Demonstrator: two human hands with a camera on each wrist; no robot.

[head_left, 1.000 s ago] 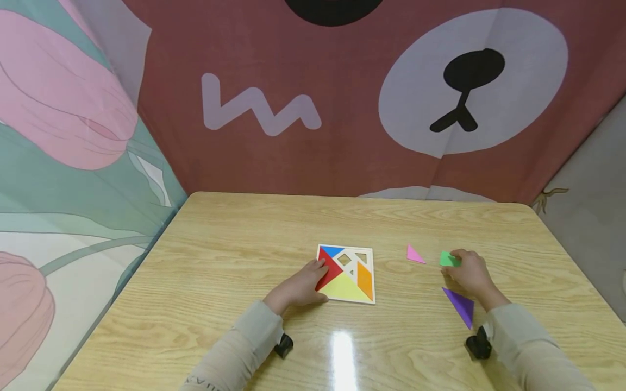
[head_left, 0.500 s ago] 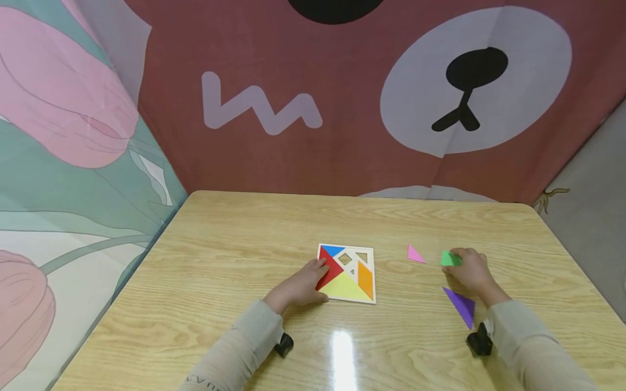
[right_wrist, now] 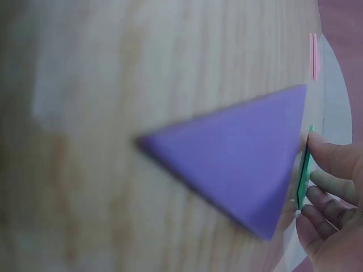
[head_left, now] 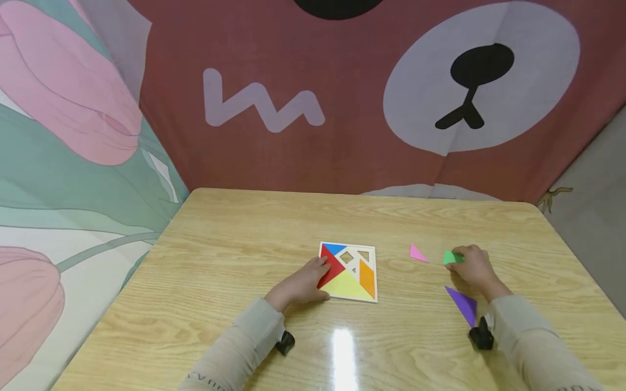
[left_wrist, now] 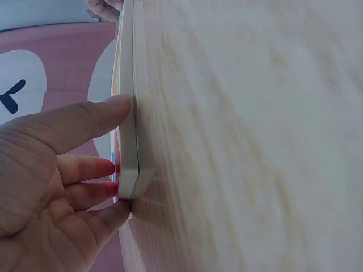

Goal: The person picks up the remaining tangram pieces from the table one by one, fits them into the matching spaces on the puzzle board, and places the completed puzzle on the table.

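The white tangram board (head_left: 351, 299) lies flat with red, blue, yellow and orange pieces in it. My left hand (head_left: 303, 281) rests on its left side, fingertips on the red triangle (head_left: 331, 267). In the left wrist view the thumb (left_wrist: 91, 122) touches the board's near edge (left_wrist: 129, 147). To the right, my right hand (head_left: 475, 267) pinches a flat green tangram piece (head_left: 450, 257), partly hidden by the fingers. The right wrist view shows the green piece (right_wrist: 304, 173) between thumb and fingers, close to the table. A purple triangle (head_left: 463, 305) lies nearer than that hand.
A pink triangle (head_left: 418, 253) lies between the board and the green piece. Cut-outs (head_left: 346, 257) show in the board's upper right part. The wooden table (head_left: 235, 244) meets a printed cloth (head_left: 352, 152) at its far edge.
The head view has shifted slightly. The green piece has turned or tilted a little in the right hand's fingers. The left hand stays on the board.
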